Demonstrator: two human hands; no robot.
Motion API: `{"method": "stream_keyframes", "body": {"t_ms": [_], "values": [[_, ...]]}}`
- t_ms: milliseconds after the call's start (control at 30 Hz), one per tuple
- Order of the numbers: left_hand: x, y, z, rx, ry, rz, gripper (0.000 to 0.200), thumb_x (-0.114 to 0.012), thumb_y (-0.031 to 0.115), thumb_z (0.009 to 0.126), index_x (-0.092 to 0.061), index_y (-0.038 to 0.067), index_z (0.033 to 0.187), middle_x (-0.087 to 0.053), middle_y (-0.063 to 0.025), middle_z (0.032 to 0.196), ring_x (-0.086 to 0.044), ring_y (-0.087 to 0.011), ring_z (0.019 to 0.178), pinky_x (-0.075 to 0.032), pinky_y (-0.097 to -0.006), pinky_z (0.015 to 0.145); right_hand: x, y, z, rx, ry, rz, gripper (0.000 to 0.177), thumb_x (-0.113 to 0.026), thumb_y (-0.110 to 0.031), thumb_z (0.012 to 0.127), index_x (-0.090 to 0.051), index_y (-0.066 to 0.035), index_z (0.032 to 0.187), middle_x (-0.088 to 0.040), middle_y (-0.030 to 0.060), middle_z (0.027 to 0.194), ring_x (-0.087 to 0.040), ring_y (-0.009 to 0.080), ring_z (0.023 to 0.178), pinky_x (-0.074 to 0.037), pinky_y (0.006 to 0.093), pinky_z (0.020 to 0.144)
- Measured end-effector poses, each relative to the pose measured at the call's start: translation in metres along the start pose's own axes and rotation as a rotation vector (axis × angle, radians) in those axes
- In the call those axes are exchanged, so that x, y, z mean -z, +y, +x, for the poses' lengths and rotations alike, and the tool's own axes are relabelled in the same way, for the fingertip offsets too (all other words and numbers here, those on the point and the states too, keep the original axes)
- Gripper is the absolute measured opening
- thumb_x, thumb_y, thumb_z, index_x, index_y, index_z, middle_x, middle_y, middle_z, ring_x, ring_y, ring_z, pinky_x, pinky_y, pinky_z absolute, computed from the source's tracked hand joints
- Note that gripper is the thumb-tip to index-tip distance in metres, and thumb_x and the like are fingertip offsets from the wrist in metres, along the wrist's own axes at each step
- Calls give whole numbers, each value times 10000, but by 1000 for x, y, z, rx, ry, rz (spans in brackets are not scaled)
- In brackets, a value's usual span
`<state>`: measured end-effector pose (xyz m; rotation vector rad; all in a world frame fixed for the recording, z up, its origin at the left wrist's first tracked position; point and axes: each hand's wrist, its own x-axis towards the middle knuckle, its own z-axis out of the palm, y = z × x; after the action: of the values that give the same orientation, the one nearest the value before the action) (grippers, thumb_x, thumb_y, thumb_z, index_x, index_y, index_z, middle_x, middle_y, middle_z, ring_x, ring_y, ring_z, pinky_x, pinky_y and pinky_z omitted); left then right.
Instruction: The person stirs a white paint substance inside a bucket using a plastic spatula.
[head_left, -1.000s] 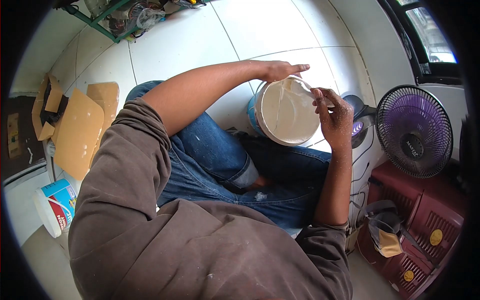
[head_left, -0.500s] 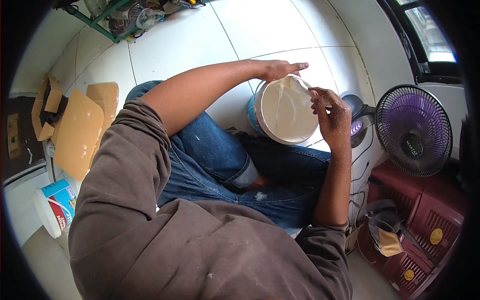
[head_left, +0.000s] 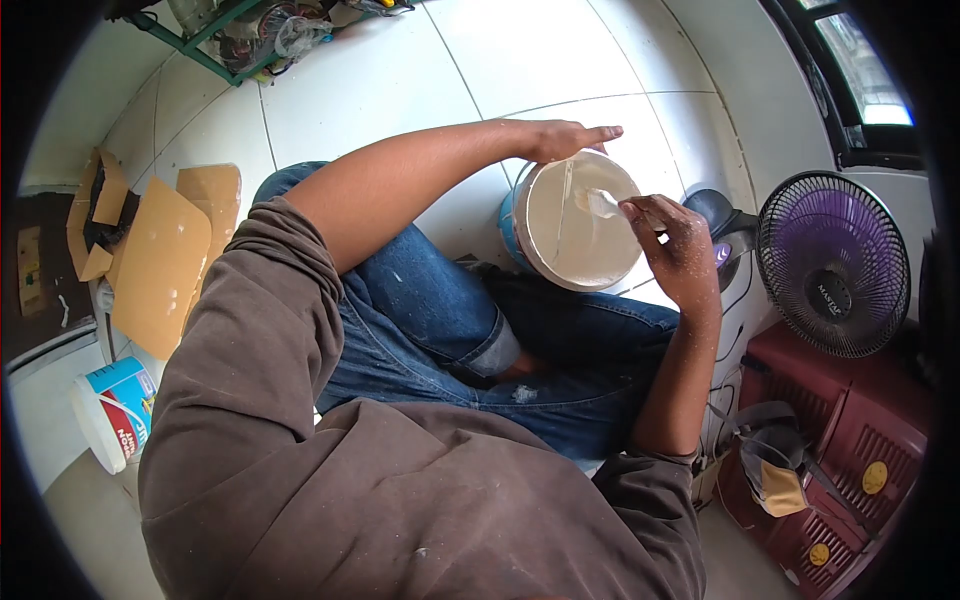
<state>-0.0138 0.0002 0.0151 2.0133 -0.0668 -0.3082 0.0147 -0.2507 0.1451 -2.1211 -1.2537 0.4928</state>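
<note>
Person seated on white floor tiles, paint bucket [head_left: 507, 228] tilted toward the lap, between the knees, nearly full of pale compound

Left hand [head_left: 560, 138] lies over the bucket's far rim, fingers pressed together, index stretched straight out; cannot tell whether the thumb hooks inside. Right hand [head_left: 680, 250], speckled white, is closed in a pinch on the handle of a scraper [head_left: 598, 203], its loaded blade over the compound near the right rim

Risks, as I judge them:
- bucket leans; a hard pull of the blade against the wall could tip it onto the jeans [head_left: 430, 310], since the left hand only rests on the rim
- wet load on the blade could drop off outside the rim if lifted fast
- floor fan [head_left: 832, 262] and its cable sit just beside the right elbow; a wide backswing could catch them

Against the frames before: the blade lay broad against the upper right rim, now it is turned narrower and sits lower in the bucket. Right hand has dropped a little, wrist rolled. Left hand unchanged on the rim
</note>
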Motion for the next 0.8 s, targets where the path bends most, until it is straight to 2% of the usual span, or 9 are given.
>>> {"method": "stream_keyframes", "body": {"t_ms": [67,100,200,267,400,600,700,733,800], "values": [[1,-4,3,-23,9,19,961,-172,747,1095,-638,-10,1460,-645,-268,1450,-588,-370,1400,-387,-484,1246,-10,-4,3,-50,-24,-126,188,-678,-126,1021,-762,17,1110,-753,246,1030,-744,422,902,-594,469,821],[2,-6,5,23,-14,-54,963,-171,748,1094,-638,-11,1459,-635,-266,1464,-578,-372,1411,-382,-486,1249,-20,6,4,65,-56,-204,202,-647,-156,1021,-760,8,1048,-742,267,1030,-726,452,888,-589,499,834],[1,5,0,84,-50,-128,957,-166,741,1098,-638,-8,1461,-621,-261,1487,-561,-374,1429,-375,-493,1253,-55,30,6,-4,-149,-332,218,-619,-163,1025,-753,7,1000,-744,268,1015,-734,441,927,-580,520,859],[0,1,3,53,-53,-102,939,-160,728,1105,-645,8,1462,-619,-253,1494,-558,-373,1433,-376,-504,1249,-65,44,9,-31,-402,-447,223,-613,-162,1028,-758,2,989,-746,262,996,-727,438,963,-575,521,873],[1,5,1,103,-47,-131,950,-157,738,1100,-648,9,1460,-629,-257,1479,-565,-368,1428,-381,-495,1247,-63,35,14,-39,-453,-465,218,-614,-155,1027,-759,1,981,-749,253,978,-723,437,992,-569,520,893],[2,5,0,121,-34,-124,946,-175,751,1094,-640,20,1474,-635,-256,1475,-588,-380,1401,-391,-493,1239,-23,17,0,-136,-67,-191,248,-672,-120,1002,-754,34,1179,-731,267,1126,-715,450,977,-562,477,917],[0,-3,6,89,-15,-102,940,-181,741,1099,-619,7,1490,-633,-264,1474,-591,-382,1397,-389,-481,1244,-6,12,-1,-174,6,-57,250,-693,-96,1011,-747,33,1218,-735,219,1079,-756,334,902,-597,425,821],[-3,-8,5,-87,56,36,938,-189,731,1104,-609,-15,1491,-634,-269,1470,-589,-377,1401,-388,-473,1249,-3,12,-2,-126,43,-17,234,-689,-56,1019,-745,42,1223,-736,197,1094,-768,280,915,-619,381,806],[-2,-7,6,-58,27,22,932,-188,725,1107,-615,-12,1485,-632,-268,1471,-590,-378,1398,-387,-477,1250,-1,6,-1,-104,76,17,234,-683,-34,1018,-743,44,1230,-735,187,1107,-770,273,937,-626,369,820]]}}
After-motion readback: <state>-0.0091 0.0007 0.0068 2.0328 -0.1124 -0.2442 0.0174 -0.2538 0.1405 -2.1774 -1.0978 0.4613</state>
